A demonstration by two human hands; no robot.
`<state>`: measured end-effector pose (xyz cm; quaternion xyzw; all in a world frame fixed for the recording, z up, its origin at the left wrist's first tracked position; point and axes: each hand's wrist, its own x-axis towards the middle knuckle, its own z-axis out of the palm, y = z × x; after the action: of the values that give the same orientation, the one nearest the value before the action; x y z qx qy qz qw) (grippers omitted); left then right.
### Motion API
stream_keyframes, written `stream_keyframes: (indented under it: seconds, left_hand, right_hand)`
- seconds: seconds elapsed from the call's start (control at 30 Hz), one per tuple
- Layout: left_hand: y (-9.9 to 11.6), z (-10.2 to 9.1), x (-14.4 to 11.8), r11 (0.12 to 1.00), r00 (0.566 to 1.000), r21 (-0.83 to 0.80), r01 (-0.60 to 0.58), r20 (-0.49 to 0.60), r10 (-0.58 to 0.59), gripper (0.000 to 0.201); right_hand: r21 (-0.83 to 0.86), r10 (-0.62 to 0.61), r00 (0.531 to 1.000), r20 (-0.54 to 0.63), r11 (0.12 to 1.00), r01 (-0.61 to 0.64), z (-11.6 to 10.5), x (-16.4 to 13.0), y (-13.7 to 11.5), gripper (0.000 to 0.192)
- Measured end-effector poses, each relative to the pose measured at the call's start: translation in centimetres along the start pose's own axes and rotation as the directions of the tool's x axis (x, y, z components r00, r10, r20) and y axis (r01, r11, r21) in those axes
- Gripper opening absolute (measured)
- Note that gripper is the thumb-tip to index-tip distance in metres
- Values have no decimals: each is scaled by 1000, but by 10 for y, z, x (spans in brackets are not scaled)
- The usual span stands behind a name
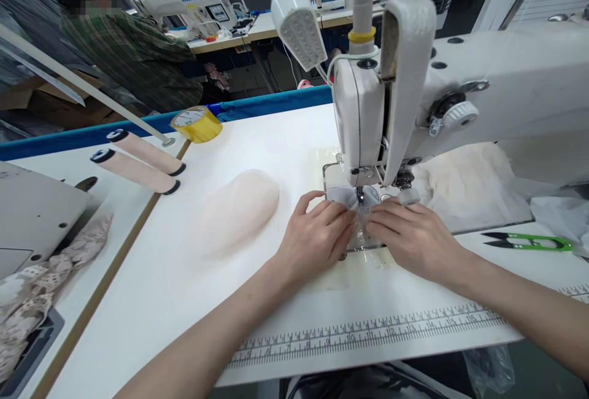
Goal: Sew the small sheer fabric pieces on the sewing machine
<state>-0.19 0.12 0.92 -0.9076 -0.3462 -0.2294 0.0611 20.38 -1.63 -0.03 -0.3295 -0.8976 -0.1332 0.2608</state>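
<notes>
A white sewing machine (460, 86) stands on the white table (193, 288), its needle and presser foot (360, 195) over the metal plate. My left hand (315, 236) and my right hand (411, 233) lie flat side by side just in front of the needle. The fingertips of both press on a small thin, see-through piece of fabric (361, 230) at the foot. A pale pink padded cup (239, 205) lies on the table left of my left hand.
Green thread snips (529, 241) lie at the right. Cream fabric (464, 184) is piled behind the machine arm. Two thread cones (138, 162), a yellow tape roll (197, 123) and lace (41, 276) sit to the left. A person in a striped top (133, 55) works at the back.
</notes>
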Motion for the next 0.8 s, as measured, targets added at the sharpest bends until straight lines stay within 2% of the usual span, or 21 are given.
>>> stream_keyframes:
  seconds: [0.13, 0.3, 0.43, 0.57, 0.8]
  left_hand:
    - [-1, 2, -1, 998, 999, -69, 8, 38, -5, 25]
    - [-1, 5, -2, 995, 995, -96, 21, 102, -11, 29]
    - [3, 5, -3, 999, 993, -32, -19, 119, 22, 35]
    - [7, 6, -5, 997, 994, 55, -60, 94, 55, 42]
    - [11, 6, -5, 989, 993, 115, -89, 91, 79, 46]
  right_hand:
    - [-3, 51, 999, 17, 999, -51, -1, 0, -2, 31]
    - [-29, 105, 988, 113, 994, -103, -1, 2, -1, 24]
    - [-101, 150, 978, 147, 986, -137, 2, 1, 4, 20]
    - [-127, 146, 980, 133, 984, -129, 4, 1, 8, 19]
    - [-146, 145, 977, 155, 982, -123, 5, 0, 8, 21]
